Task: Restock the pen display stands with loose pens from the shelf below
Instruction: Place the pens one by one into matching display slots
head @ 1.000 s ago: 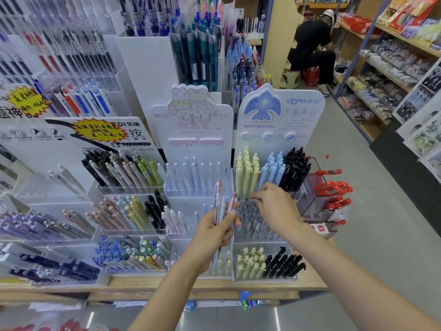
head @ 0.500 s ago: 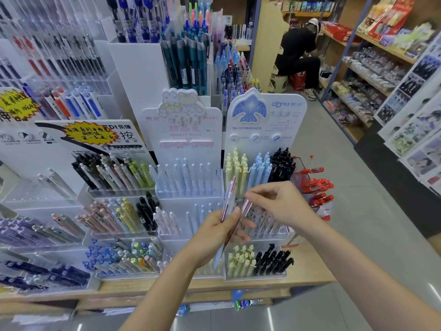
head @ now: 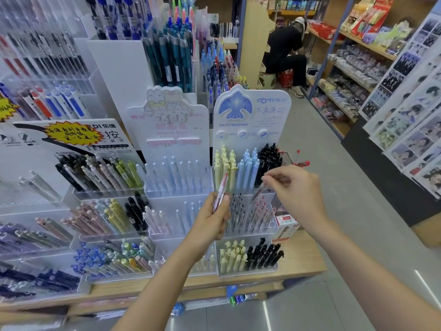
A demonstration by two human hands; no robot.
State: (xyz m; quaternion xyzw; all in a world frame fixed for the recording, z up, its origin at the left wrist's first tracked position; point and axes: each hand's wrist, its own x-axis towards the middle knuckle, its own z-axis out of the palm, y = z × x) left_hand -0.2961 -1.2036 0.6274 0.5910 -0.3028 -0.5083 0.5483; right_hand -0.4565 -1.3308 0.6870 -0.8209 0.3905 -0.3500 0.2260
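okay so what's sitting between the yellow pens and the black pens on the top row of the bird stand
In the head view, light blue pens stand between the yellow pens and the black pens, in that same top tier.

A wooden shelf (head: 300,261) full of pen stands

Clear pen stands (head: 248,271) sit side by side along it; a small red-and-white box (head: 285,226) stands near its right edge.
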